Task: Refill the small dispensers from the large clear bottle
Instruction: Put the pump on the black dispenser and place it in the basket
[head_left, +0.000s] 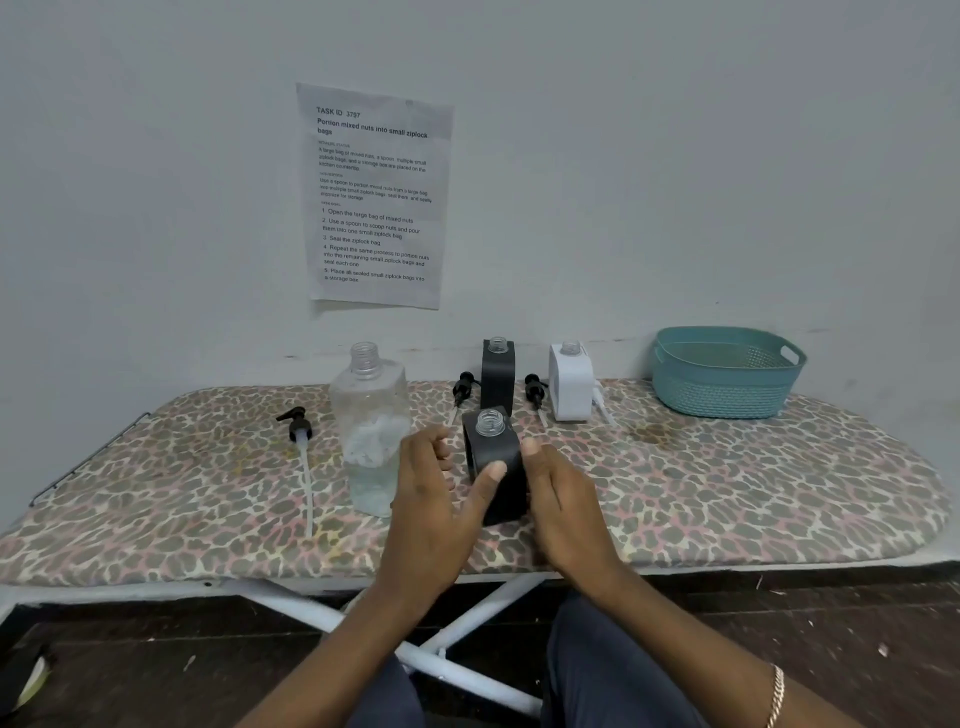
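On the leopard-print board stands the large clear bottle, uncapped and about a third full of clear liquid. Right of it is an uncapped small black dispenser. My right hand is wrapped against this dispenser's right side. My left hand has its fingers spread between bottle and dispenser, with only the thumb touching the dispenser's front face. Behind them, near the wall, stand a second black dispenser and a white dispenser, both uncapped.
Three black pump heads lie on the board: one with a long tube left of the bottle, and two beside the rear dispensers. A teal basket sits at the back right. A printed sheet hangs on the wall.
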